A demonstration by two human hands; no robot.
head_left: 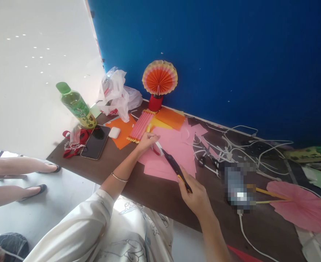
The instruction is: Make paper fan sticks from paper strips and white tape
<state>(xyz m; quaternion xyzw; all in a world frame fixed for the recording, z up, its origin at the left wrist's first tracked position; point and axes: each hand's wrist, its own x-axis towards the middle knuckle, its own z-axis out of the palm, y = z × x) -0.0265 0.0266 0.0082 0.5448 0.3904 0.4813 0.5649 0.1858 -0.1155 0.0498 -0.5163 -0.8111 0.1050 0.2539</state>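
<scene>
My left hand [147, 141] is closed in a pinch over pink paper, at one end of a small curled white strip [158, 146]. In my right hand [193, 191] is a long black tool with orange trim [174, 163]. Its tip points at the white strip; whether they touch I cannot tell, nor its exact kind. Beneath both lie overlapping pink paper sheets [168, 167]. A pleated pink paper strip with yellow edges [141, 125] rests just beyond my left hand. Orange sheets [171, 118] lie behind.
A round pleated paper fan [159, 78] stands in a red holder by the blue wall. To the left are a green bottle [77, 105], a phone [95, 142], a white case [114, 133] and plastic bags [115, 91]. Tangled white cables [231, 145] and a pink fan [302, 205] occupy the right.
</scene>
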